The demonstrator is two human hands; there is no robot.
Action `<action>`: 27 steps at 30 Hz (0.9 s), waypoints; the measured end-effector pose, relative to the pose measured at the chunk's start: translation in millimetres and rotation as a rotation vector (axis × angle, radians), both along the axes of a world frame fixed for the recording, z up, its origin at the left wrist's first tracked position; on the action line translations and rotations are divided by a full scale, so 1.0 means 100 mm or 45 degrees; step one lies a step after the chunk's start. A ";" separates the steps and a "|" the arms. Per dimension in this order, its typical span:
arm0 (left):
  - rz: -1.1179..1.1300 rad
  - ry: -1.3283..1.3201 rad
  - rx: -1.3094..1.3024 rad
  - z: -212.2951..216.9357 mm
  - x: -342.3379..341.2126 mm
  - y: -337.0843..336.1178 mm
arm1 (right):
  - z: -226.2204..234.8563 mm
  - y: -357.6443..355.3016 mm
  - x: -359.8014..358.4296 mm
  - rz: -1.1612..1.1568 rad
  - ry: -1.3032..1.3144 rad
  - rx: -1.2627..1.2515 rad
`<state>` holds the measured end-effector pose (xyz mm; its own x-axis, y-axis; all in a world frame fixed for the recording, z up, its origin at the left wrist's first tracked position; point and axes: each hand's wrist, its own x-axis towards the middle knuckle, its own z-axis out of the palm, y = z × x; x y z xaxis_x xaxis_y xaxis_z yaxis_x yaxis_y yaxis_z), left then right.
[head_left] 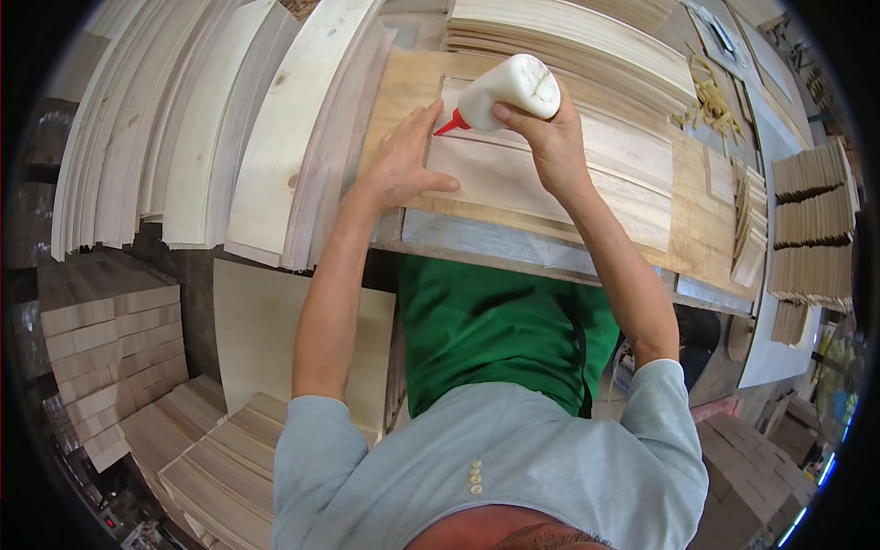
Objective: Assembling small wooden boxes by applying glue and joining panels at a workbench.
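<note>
A white glue bottle [500,90] with a red nozzle is tipped in my right hand [553,137], its fingers wrapped round the body. The nozzle tip points down and left, at the left end of a groove in a pale wooden panel [513,174]. Whether glue is coming out cannot be seen. My left hand [403,163] lies on the panel's left end, fingers stretched and thumb apart, close to the nozzle. Beneath the panel is a yellowish wooden board [701,211] on the workbench.
Tall stacks of pale planks [275,137] stand left of the bench, and more boards [568,41] lie behind the panel. Thin wood strips [752,225] sit at the bench's right end. Wood blocks [115,339] are piled at lower left. Wood scraps [713,99] lie at far right.
</note>
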<state>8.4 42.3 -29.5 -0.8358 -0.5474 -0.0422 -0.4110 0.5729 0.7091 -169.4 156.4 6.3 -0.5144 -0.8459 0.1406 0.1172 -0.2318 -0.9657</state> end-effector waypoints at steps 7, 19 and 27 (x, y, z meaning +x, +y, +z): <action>0.000 -0.022 -0.032 0.04 -0.02 0.01 | 0.07 0.23 -0.21 -0.037 0.257 0.063; -0.076 -0.036 -0.039 0.07 -0.05 0.01 | 0.19 1.68 -1.35 -0.302 0.222 0.172; -0.105 -0.121 -0.036 0.26 -0.15 0.08 | 0.25 2.27 -1.88 -0.477 0.263 0.249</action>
<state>-6.8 50.7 -3.2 -0.8711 -0.4787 -0.1093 -0.4263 0.6267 0.6523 -357.0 383.2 31.6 -0.7674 -0.6280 0.1289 -0.1393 -0.0330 -0.9897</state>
